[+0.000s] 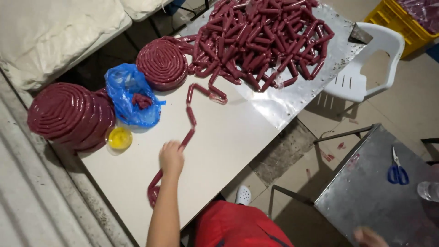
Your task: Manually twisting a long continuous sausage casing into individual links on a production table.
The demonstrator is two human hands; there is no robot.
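Blue-handled scissors (397, 170) lie on a metal table (366, 201) near a white chair (366, 68).

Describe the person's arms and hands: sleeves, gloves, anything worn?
Both hands are bare, no gloves. The left hand and its forearm show no sleeve, watch, ring or band up to the frame edge. Only a blurred sliver of the right hand shows at the bottom edge, so its wrist cannot be judged. A red garment covers the body below.
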